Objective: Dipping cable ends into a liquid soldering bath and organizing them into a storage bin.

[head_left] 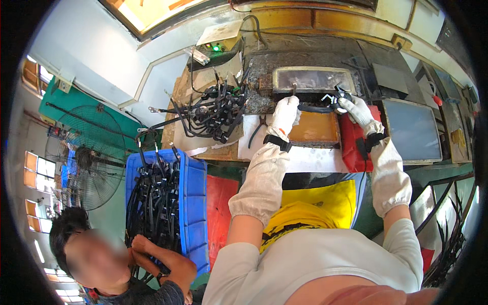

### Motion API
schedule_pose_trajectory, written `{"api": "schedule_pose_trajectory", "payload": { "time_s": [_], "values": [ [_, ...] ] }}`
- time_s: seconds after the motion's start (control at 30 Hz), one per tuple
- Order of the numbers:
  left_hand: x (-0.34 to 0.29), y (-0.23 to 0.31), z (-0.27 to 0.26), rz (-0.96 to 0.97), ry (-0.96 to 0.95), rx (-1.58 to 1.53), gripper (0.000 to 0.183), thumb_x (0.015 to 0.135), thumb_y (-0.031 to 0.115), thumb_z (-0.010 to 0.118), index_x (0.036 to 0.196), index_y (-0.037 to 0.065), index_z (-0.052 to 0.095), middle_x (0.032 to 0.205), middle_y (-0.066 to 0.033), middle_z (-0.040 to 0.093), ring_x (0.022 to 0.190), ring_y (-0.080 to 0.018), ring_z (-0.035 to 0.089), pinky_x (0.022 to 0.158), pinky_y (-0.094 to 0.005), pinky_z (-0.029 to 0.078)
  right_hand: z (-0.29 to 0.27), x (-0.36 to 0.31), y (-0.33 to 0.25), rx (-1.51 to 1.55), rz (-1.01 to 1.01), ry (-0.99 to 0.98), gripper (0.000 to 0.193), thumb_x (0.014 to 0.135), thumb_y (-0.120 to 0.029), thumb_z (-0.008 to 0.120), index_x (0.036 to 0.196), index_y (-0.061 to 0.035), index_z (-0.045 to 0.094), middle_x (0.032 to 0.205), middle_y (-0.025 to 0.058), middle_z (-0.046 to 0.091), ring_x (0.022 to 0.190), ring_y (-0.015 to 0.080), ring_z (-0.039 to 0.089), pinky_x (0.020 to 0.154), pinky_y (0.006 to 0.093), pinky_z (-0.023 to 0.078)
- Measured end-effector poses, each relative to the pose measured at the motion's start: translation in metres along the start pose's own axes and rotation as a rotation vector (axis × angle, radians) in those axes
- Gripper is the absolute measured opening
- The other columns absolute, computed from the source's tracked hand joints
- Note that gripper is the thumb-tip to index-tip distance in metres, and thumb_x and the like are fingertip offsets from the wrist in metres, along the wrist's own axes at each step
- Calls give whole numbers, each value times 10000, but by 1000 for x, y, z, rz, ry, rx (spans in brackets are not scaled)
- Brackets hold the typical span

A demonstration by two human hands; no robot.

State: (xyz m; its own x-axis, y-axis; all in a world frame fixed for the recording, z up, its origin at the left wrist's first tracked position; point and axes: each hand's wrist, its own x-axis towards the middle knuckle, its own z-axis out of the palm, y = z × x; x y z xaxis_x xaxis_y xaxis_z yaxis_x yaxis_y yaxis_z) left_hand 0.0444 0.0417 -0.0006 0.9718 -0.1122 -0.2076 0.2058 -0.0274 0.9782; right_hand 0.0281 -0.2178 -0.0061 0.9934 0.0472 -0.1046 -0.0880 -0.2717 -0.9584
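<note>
My left hand (284,116), in a white glove, is closed around one end of a short black cable (316,108). A thin metal tip pokes up above its fingers. At the cable's other end, my right hand (357,111), also gloved, grips it beside a black fitting with bright bent metal terminals (333,95). Both hands hold the cable just in front of a rectangular metal pot (351,81) with a silvery surface inside. Below the cable lies a shallow tray of amber material (315,127). Pliers (257,130) rest left of my left hand.
Black cables (216,109) are heaped on the bench's left. A blue crate (194,213) full of cables stands below, with a person (168,264) leaning beside it. A red block (353,147) and grey-surfaced framed tray (413,130) sit right. A large fan (89,157) is far left.
</note>
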Motion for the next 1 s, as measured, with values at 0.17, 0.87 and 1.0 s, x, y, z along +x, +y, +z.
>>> {"api": "schedule_pose_trajectory", "payload": {
  "time_s": [0.17,0.87,1.0],
  "values": [
    [-2,2,-2,-21,-25,-36,296,852,336,479,872,52,563,588,-33,535,418,-102,457,400,-256,402,-1,-2,-3,-20,37,3,380,818,-435,586,892,-64,557,511,-18,441,354,70,359,335,225,279],
    [-60,7,3,89,-70,41,485,868,339,495,1242,35,437,668,-37,552,471,-89,473,436,-234,414,4,-49,-6,176,-73,6,298,842,-274,588,1037,-57,525,716,7,562,453,51,435,395,185,359],
    [-58,1,4,143,-101,116,543,887,290,478,1339,38,313,762,-51,578,509,-95,505,463,-231,445,1,-51,4,300,-56,50,307,842,-247,587,1069,-57,507,808,33,604,522,71,500,463,181,419]
  ]
}}
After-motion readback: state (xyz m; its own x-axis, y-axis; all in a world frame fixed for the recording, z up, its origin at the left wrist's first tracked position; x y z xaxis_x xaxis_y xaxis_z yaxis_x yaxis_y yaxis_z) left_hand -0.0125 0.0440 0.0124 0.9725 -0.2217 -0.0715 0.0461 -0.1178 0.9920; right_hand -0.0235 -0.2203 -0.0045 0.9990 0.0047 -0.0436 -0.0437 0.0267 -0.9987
